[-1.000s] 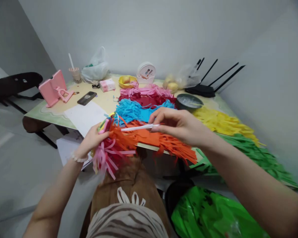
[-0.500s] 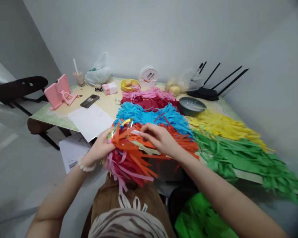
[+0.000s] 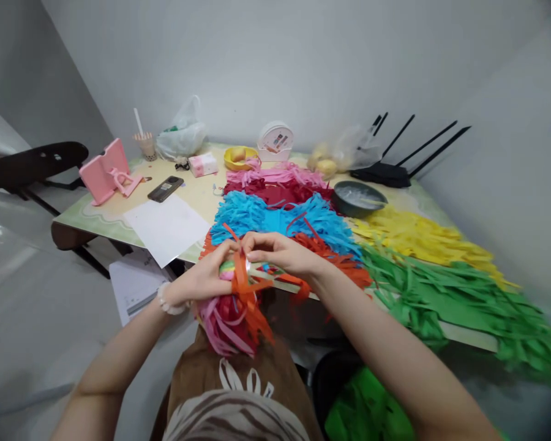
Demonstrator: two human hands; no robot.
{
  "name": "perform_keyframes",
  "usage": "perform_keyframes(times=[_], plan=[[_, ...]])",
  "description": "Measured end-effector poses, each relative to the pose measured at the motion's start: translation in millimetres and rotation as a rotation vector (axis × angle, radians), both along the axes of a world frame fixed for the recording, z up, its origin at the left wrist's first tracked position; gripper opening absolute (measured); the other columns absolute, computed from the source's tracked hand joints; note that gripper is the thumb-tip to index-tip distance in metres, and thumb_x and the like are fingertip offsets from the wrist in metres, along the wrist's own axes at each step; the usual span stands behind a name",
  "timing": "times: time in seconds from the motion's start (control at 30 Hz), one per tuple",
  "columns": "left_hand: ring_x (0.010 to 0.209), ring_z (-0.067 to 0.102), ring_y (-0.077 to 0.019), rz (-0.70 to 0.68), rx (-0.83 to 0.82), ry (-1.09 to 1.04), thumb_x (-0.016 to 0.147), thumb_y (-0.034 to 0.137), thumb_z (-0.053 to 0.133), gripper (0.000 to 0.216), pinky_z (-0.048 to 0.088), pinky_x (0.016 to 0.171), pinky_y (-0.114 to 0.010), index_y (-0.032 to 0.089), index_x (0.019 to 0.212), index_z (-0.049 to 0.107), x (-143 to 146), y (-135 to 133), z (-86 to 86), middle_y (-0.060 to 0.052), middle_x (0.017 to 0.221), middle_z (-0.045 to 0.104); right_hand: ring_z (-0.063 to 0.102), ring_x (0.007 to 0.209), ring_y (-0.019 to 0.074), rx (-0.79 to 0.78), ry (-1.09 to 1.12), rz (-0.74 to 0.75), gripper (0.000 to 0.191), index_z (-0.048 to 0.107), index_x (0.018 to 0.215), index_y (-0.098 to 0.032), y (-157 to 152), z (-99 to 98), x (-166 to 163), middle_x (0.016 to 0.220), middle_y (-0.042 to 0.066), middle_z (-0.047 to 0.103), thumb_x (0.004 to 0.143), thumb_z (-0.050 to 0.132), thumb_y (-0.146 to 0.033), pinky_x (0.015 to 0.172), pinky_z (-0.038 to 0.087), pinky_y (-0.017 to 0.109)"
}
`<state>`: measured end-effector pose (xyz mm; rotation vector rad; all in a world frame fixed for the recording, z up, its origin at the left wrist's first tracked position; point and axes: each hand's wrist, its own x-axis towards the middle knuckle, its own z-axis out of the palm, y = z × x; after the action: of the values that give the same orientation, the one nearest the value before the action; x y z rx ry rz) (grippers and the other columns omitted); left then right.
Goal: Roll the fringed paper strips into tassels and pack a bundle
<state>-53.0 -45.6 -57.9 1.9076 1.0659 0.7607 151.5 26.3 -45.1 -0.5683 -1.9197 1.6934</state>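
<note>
My left hand (image 3: 206, 274) is closed round a bundle of fringed paper strips (image 3: 224, 321) in pink, dark red and orange, which hangs over my lap. Orange strips (image 3: 248, 294) wrap its upper part. My right hand (image 3: 280, 252) meets the left at the top of the bundle, thumb and fingers pinched together by the orange strip and a small white shiny piece; exactly what lies in the pinch is hidden. Just beyond my hands on the table are fringed paper sheets in orange (image 3: 335, 266), blue (image 3: 275, 217), dark red (image 3: 278, 193) and pink (image 3: 284, 174).
Green (image 3: 468, 300) and yellow (image 3: 417, 236) fringed paper overhangs the table's right side. A dark bowl (image 3: 358, 199) and a black router (image 3: 381, 174) stand behind. Left are white paper (image 3: 165, 226), a phone (image 3: 166, 188) and a pink stand (image 3: 108, 171). Below is a bin with a green bag (image 3: 371, 410).
My right hand has moved left to the bundle, and my left hand has shifted right, so the two now meet. The orange strips now lie closer round the bundle's top.
</note>
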Motion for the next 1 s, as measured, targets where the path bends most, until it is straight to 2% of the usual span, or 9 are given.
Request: perform_keyframes(times=[0.1, 0.23, 0.3, 0.4, 0.5, 0.67, 0.8, 0.9, 1.0], plan=[[0.113, 0.063, -0.0271, 0.084, -0.101, -0.254, 0.074, 0.033, 0.076, 0.071, 0.049, 0.096, -0.035, 0.020, 0.135, 0.042, -7.0, 11.0, -14.5, -0.011, 0.124, 0.065, 0.054, 0.058, 0.0130, -0.310, 0.099, -0.045, 0.040, 0.062, 0.071, -0.017, 12.7, -17.8, -16.3, 0.066, -0.002, 0.059, 0.061, 0.085, -0.049, 0.057, 0.045, 0.026], [0.139, 0.045, -0.0305, 0.263, -0.098, -0.455, 0.071, 0.039, 0.078, 0.076, 0.041, 0.110, -0.037, 0.025, 0.140, 0.050, -9.7, 25.7, -31.1, -0.009, 0.148, 0.051, 0.059, 0.060, 0.0147, -0.361, 0.202, -0.168, 0.037, 0.061, 0.072, -0.020, 24.2, -28.4, -49.8, 0.070, -0.001, 0.064, 0.053, 0.084, -0.042, 0.060, 0.049, 0.028], [0.130, 0.053, -0.0294, 0.345, -0.126, -0.536, 0.070, 0.040, 0.078, 0.068, 0.046, 0.106, -0.036, 0.024, 0.133, 0.058, -10.0, 29.5, -36.4, -0.008, 0.144, 0.056, 0.058, 0.058, 0.0151, -0.387, 0.235, -0.224, 0.031, 0.061, 0.072, -0.021, 27.9, -31.4, -64.3, 0.068, -0.002, 0.064, 0.057, 0.079, -0.041, 0.060, 0.051, 0.029], [0.105, 0.067, -0.0271, 0.477, -0.130, -0.579, 0.069, 0.044, 0.076, 0.058, 0.053, 0.092, -0.036, 0.017, 0.119, 0.067, -15.7, 36.1, -39.9, -0.011, 0.118, 0.072, 0.063, 0.067, 0.0178, -0.400, 0.269, -0.301, 0.023, 0.063, 0.075, -0.021, 31.7, -35.8, -76.4, 0.073, 0.000, 0.068, 0.064, 0.071, -0.040, 0.066, 0.053, 0.031], [0.097, 0.069, -0.0263, 0.618, 0.002, -0.421, 0.079, 0.049, 0.061, 0.053, 0.055, 0.087, -0.036, 0.011, 0.115, 0.067, -33.3, 59.2, -35.0, -0.014, 0.110, 0.074, 0.066, 0.088, 0.0206, -0.397, 0.286, -0.382, 0.031, 0.068, 0.095, -0.023, 35.1, -39.0, -77.9, 0.093, 0.003, 0.073, 0.073, 0.067, -0.044, 0.077, 0.054, 0.032], [0.107, 0.065, -0.0263, 0.712, 0.067, -0.116, 0.084, 0.034, 0.055, 0.039, 0.049, 0.095, -0.036, 0.011, 0.113, 0.069, -64.3, 140.2, -27.2, -0.014, 0.115, 0.072, 0.064, 0.107, 0.0213, -0.364, 0.301, -0.586, 0.048, 0.054, 0.127, -0.029, 39.1, -44.7, -70.5, 0.117, 0.005, 0.068, 0.084, 0.059, -0.050, 0.083, 0.054, 0.034], [0.118, 0.058, -0.0333, 0.807, -0.002, 0.231, 0.085, 0.021, 0.054, 0.031, 0.040, 0.103, -0.045, 0.010, 0.109, 0.070, -55.7, 184.4, -49.7, -0.021, 0.119, 0.067, 0.064, 0.111, 0.0234, -0.251, 0.256, -0.715, 0.049, 0.052, 0.126, -0.025, 32.9, -59.0, -56.9, 0.120, 0.009, 0.066, 0.085, 0.058, -0.051, 0.083, 0.055, 0.035], [0.130, 0.045, -0.0383, 0.879, -0.026, 0.453, 0.089, 0.022, 0.047, 0.036, 0.030, 0.108, -0.054, 0.009, 0.118, 0.064, -43.3, 192.9, -70.3, -0.027, 0.132, 0.055, 0.063, 0.113, 0.0246, -0.143, 0.184, -0.741, 0.045, 0.051, 0.125, -0.025, 19.8, -74.3, -42.1, 0.120, 0.010, 0.066, 0.090, 0.052, -0.052, 0.085, 0.055, 0.038], [0.131, 0.041, -0.0416, 0.878, -0.044, 0.602, 0.091, 0.028, 0.046, 0.041, 0.024, 0.108, -0.061, 0.009, 0.125, 0.061, -41.3, 195.2, -78.4, -0.028, 0.137, 0.051, 0.063, 0.113, 0.0255, -0.092, 0.165, -0.754, 0.041, 0.051, 0.125, -0.025, 4.2, -85.9, -30.6, 0.118, 0.011, 0.067, 0.092, 0.050, -0.050, 0.085, 0.056, 0.039]])
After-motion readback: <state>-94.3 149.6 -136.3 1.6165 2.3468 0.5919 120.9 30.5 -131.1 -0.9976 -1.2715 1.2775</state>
